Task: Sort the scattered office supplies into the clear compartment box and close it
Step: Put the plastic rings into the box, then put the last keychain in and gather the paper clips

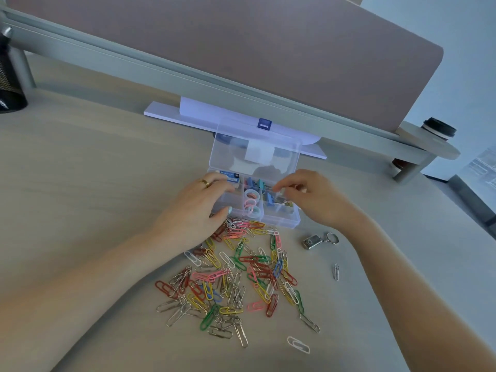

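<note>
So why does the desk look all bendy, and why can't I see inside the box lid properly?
Head view: the wide-angle lens bows the divider rail and desk edges; the open clear lid shows pale reflections that wash out what is behind it; the light is soft and even, with faint shadows under the arms; the right hand looks slightly blurred at its fingertips; the paper clips stay fairly sharp.

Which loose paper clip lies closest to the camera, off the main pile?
The white paper clip at the bottom of the view, lying alone on the desk, nearer the camera than the colourful pile and the lone silver clip.
</note>
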Motion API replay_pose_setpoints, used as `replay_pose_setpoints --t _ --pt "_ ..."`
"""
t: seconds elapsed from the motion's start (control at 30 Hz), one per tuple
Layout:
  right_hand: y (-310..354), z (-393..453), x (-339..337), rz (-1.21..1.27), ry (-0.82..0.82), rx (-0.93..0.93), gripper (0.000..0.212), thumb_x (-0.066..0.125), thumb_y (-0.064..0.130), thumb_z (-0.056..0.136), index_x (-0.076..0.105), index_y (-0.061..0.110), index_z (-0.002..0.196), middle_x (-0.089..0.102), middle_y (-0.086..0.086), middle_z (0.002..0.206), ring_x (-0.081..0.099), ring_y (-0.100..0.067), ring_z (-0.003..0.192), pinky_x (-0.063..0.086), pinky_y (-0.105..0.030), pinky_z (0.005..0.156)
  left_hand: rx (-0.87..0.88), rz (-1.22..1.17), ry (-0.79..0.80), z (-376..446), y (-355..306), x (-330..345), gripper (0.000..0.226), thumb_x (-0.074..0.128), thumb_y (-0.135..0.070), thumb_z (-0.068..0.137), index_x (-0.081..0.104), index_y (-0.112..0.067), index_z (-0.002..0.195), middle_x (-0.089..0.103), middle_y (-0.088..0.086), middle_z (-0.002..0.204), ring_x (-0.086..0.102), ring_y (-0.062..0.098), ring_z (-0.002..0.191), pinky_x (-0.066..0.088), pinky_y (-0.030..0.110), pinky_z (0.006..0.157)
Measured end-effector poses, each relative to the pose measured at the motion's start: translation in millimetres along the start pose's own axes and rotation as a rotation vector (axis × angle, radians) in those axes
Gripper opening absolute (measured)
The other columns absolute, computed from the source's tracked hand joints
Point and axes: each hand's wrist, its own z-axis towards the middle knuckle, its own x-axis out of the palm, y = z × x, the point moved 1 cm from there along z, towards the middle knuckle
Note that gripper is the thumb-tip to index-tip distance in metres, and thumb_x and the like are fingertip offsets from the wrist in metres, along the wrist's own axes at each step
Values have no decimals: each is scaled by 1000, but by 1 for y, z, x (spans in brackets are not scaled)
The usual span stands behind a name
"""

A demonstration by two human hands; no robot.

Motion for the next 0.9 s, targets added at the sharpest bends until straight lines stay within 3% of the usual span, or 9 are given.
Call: replay_pose_setpoints --t 0.07,0.1,0.23,0.4,0.6,0.67,0.77,0.9 --pt "-18 -22 1 39 -50 22 22 51 15 87 67 30 88 54 6 94 52 -4 80 38 -9 72 36 25 -21 0 -3 -1 33 55 -18 85 52 -18 118 46 0 129 46 19 115 37 33 95" --pt "-27 -33 3 23 -49 37 21 52 15 86 65 32 88 53 8 96 53 -4 84 38 -10 74 49 36 -22 0 -5 0 31 56 -17 85 54 -17 116 49 0 128 48 21 113 38 34 94" --pt "-60 -65 8 -12 -14 101 29 55 13 80 61 38 94 51 11 108 51 -12 103 40 -35 96 60 72 5 -1 -8 5 30 56 -17 85 56 -17 115 52 0 126 48 20 112 36 32 92" --pt "-75 -79 14 -32 3 43 26 60 17 81 63 32 101 50 18 103 50 -13 104 36 -40 102 25 46 9 -1 -3 7 30 54 -16 86 55 -17 116 53 -2 124 46 16 114 30 24 91" --pt "-72 -78 11 -127 -41 -105 4 58 32 83 60 31 87 59 14 91 48 3 85 32 -43 102 -15 23 9 -1 -6 7 28 53 -17 87 54 -19 114 52 -2 126 43 14 117 30 24 92" --pt "-62 -76 4 -3 -91 -110 15 61 21 85 57 35 85 62 14 89 49 9 86 33 -30 99 -32 8 3 0 -6 7 27 53 -17 87 54 -20 114 51 -3 127 41 14 119 28 23 92" --pt "-42 -66 -7 185 -199 -100 26 60 13 85 56 38 83 63 18 91 56 9 88 37 -4 80 -43 -13 8 0 -5 7 27 53 -18 87 54 -21 114 50 -4 126 40 12 118 27 22 91" --pt "-25 -40 -9 277 -222 -105 22 59 14 86 57 35 85 63 14 96 59 1 81 40 -3 71 -42 -24 16 1 -4 7 27 52 -19 87 54 -22 114 51 -5 125 40 10 116 27 20 89"
